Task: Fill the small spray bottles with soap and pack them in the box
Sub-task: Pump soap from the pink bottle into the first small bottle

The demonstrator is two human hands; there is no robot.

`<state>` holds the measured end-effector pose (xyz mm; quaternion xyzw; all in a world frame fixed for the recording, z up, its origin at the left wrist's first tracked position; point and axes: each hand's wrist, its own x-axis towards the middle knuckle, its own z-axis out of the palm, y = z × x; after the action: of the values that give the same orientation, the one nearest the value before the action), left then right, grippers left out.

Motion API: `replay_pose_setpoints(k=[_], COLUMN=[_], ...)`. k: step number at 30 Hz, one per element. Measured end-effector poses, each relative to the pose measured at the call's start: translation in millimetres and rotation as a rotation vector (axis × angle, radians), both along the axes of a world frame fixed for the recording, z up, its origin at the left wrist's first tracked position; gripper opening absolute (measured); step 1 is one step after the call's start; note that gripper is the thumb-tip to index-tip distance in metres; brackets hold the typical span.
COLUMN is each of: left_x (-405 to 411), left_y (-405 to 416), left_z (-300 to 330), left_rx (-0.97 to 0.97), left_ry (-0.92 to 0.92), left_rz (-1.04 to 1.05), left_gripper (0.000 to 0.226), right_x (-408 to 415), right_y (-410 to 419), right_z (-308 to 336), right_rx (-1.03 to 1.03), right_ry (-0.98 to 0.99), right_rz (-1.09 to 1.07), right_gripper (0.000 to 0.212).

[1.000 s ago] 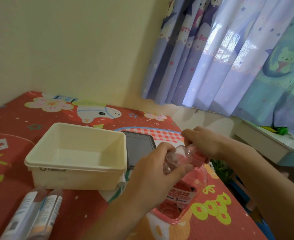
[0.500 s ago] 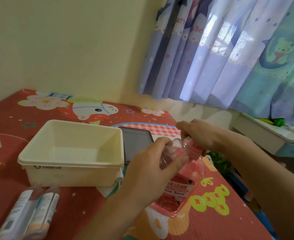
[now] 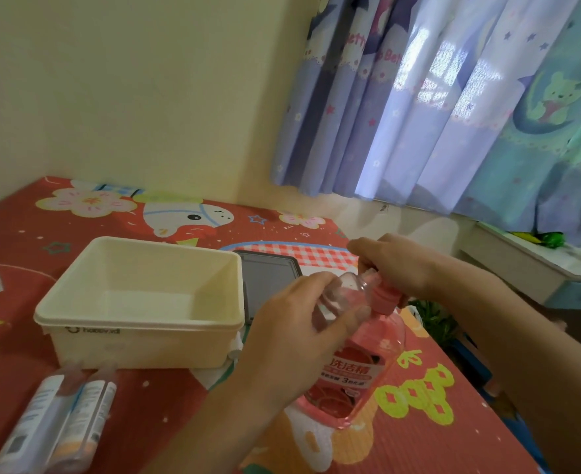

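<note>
Pink soap bottle [image 3: 357,374]: standing tilted on the red patterned tabletop [image 3: 453,439], clear-walled, printed label facing me, part full of pink liquid. My left hand [image 3: 292,340] has its grip curled round the bottle's upper body and shoulder. My right hand [image 3: 395,265] has its grip closed over the pink pump cap [image 3: 384,297] at the neck, fingers bent down around it; how tightly, I cannot tell.

Cream plastic box [image 3: 142,302]: left of the left-hand grip, open-topped, nothing visible inside, sitting flat on the tabletop and apart from both hands.

Small spray bottles [image 3: 56,422]: two, lying side by side and touching, nearer me than the box and well left of the grip, white labels up, caps pointing toward the box wall. Fill level unclear.

Dark grey lid [image 3: 268,282]: flat on the tabletop just beyond the left-hand grip, beside the box's right wall, partly hidden by the hand.

Purple and teal printed curtain [image 3: 453,107]: hanging beyond the right-hand grip.
</note>
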<state>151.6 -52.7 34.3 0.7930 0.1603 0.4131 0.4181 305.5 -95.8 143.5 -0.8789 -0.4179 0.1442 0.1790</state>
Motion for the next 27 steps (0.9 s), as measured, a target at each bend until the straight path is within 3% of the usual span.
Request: replay_pose_setpoints(k=[4,8,18,27], left_x=[0,2,-1,3], left_y=[0,3,-1,2], left_z=[2,-2,3,-3], left_rx=[0.006,0.016,0.016,0.043], left_ry=[-0.02,-0.01,0.002,0.012], left_rz=[-0.015,-0.005,0.001,0.029], left_gripper=[0.043,0.045,0.045,0.039], right_x=[-4,-4,-10,-3], right_y=[0,3,-1,1], right_z=[13,6,16,1], right_rx=[-0.077,-0.056,-0.083,-0.011], right_ry=[0.04,-0.077,0.054,-0.035], right_rz=[-0.018,0.028,-0.025,0.004], right_gripper=[0.054,0.039,0.059,0.049])
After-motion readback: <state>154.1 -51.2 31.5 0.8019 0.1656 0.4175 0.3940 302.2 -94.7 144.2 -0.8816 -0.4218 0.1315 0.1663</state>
